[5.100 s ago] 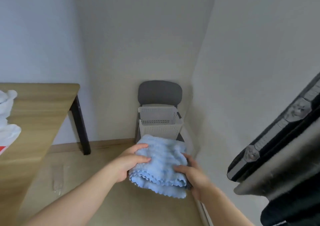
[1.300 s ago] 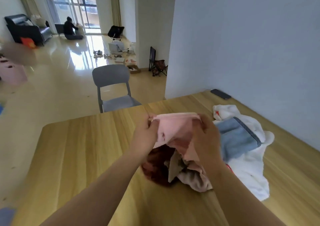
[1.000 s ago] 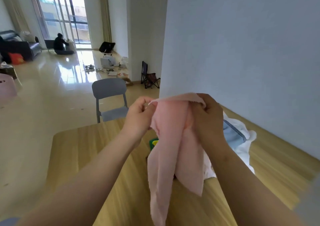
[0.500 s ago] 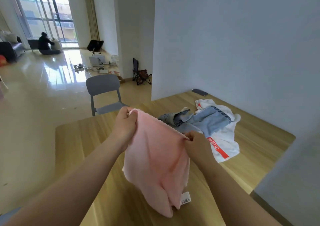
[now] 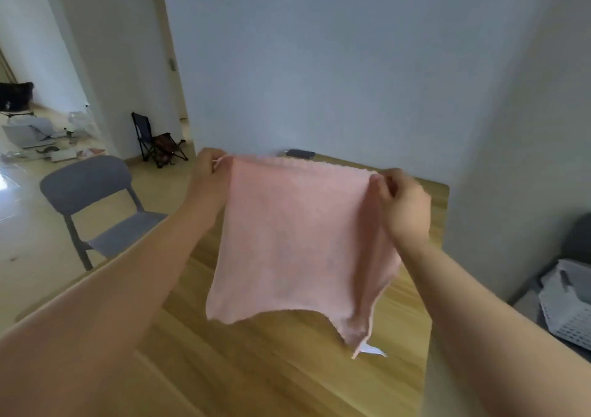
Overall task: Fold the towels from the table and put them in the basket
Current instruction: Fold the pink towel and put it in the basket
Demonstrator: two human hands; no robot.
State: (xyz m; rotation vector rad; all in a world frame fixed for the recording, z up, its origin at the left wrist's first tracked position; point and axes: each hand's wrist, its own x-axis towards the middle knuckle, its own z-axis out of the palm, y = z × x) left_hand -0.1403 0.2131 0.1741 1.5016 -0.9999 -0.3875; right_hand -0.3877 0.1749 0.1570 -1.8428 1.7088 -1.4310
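pink towel (image 5: 297,240) now stretched open in the air above the worktop (image 5: 256,372); half a second ago it hung bunched. left hand (image 5: 209,168) and right hand (image 5: 404,202) each pinch a top corner, fingers (image 5: 382,186) curled on the hem (white tag (image 5: 372,349) dangles below). judged ready for the first fold; white basket (image 5: 563,317) stands low right

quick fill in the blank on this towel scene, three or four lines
The left hand and the right hand each pinch a top corner of a soft towel coloured ____.
It hangs spread above a light ____ table.
The white perforated plastic basket sits at the view's ____ edge.
The grey plastic chair stands on the table's ____ side.
Missing: pink; wooden; right; left.
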